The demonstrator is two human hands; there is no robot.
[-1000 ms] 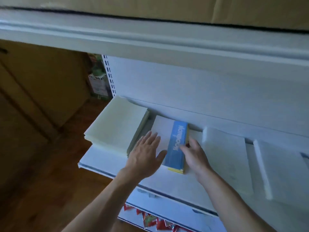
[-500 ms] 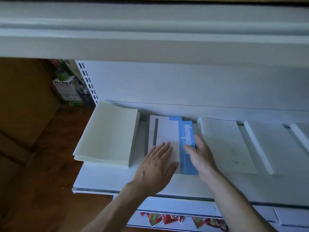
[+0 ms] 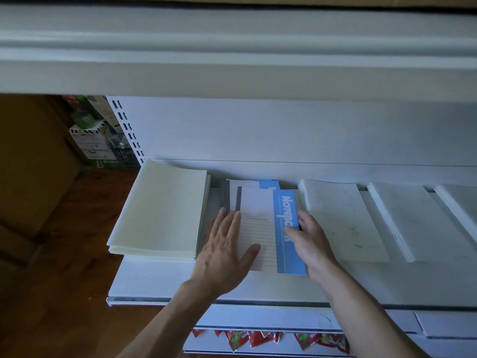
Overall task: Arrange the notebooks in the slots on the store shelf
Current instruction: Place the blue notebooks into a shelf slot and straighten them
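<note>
I see the left hand [image 3: 227, 254] lying flat, grip open, on the blue-and-white notebook [image 3: 260, 236]. The right hand [image 3: 311, 244] has its grip curled round the notebook's right edge. The notebook lies on the white shelf [image 3: 154, 280], right of a pale paper stack [image 3: 160, 210].

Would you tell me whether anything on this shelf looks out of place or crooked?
The top notebook, under the left hand and held by the right hand, sits forward of the notebooks beneath, whose blue corners show behind it. The cream stack seems to overhang the shelf on the left.
</note>
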